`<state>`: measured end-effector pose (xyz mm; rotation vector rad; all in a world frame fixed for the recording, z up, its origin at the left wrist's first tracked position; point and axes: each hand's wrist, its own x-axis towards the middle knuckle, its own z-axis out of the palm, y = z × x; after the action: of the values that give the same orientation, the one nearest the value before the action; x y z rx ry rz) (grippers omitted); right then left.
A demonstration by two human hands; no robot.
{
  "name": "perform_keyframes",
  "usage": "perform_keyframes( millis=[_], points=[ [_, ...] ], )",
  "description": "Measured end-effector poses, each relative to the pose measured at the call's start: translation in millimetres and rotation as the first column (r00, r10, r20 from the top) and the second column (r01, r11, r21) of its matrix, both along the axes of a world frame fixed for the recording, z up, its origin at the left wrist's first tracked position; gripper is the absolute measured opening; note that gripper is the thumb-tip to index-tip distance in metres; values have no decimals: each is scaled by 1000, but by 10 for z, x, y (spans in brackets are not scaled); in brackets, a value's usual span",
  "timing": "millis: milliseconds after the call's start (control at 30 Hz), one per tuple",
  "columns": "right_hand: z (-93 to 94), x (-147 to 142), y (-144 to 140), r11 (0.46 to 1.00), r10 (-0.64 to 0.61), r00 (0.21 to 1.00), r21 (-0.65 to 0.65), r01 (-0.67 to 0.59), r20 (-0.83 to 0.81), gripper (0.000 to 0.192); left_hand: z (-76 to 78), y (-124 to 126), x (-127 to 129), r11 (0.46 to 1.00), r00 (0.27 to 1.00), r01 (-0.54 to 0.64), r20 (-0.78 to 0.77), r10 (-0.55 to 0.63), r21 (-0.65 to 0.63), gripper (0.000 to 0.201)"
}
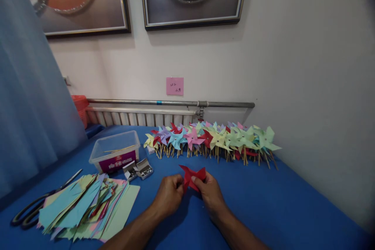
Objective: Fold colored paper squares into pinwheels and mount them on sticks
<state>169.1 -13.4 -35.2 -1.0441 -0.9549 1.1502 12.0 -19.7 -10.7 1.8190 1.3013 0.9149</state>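
Note:
My right hand grips a red paper pinwheel above the blue table, its thumb pressed near the middle of the folded blades. Close against the pinwheel's left side, my left hand is closed with fingers curled in; whatever it pinches is hidden. No stick shows on this pinwheel. To the left of my hands lie two small boxes of metal pins, one a pin box opened toward me. Behind my hands stands a long cluster of finished-looking pinwheels in several colours on wooden sticks.
A clear plastic tub holding a few sticks stands back left. Nearer are a stack of coloured paper sheets and black-handled scissors. A blue curtain hangs at left; a radiator pipe runs along the wall.

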Motion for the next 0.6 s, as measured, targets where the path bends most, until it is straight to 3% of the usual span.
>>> perform_keyframes(
  millis=[300, 600],
  points=[
    [20, -4, -10, 1000, -11, 1000, 1, 12, -7, 22, -26, 13, 0, 1000, 999, 18, 32, -17, -18, 16],
    [7, 171, 127, 989, -148, 988, 2, 148, -47, 27, 57, 46, -90, 998, 998, -22, -56, 18, -66, 15]
  ],
)
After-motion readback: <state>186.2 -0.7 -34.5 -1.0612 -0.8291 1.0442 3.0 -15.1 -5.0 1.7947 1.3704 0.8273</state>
